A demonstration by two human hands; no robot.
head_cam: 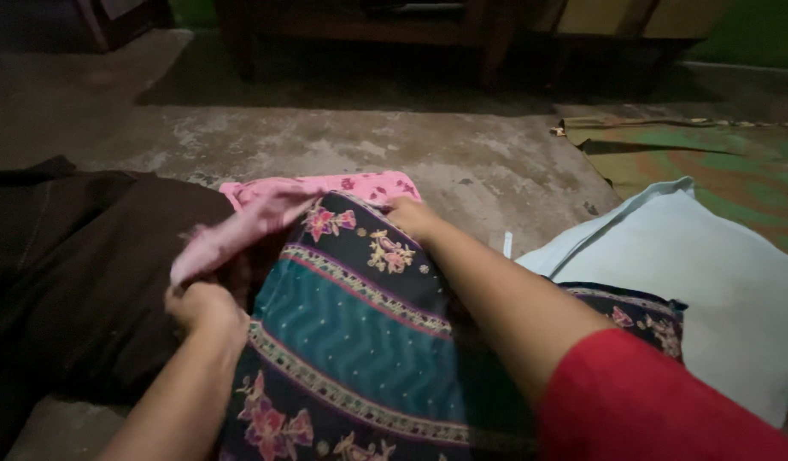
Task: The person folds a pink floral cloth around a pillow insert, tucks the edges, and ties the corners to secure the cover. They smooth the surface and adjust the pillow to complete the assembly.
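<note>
**Soft cloth in both hands, floor open beyond**

Your left hand (204,306) is closed, pinching the pale pink patterned cloth (266,213) at its near end, left of centre frame; the cloth lifts from there toward the upper middle. Your right hand (411,215) reaches across, fingers curled onto the pink cloth's far edge where it meets the dark blue and teal floral-printed fabric (360,333) spread across the lower centre. Both look light, limp and easily bunched, so I'd judge the hems and corners the surest places to grip. To the left lies a dark brown garment (78,265), touching the pile. At right, a pale blue pillow (718,282) sits just beside. The bare concrete floor (394,145) in the upper frame offers room.
</note>
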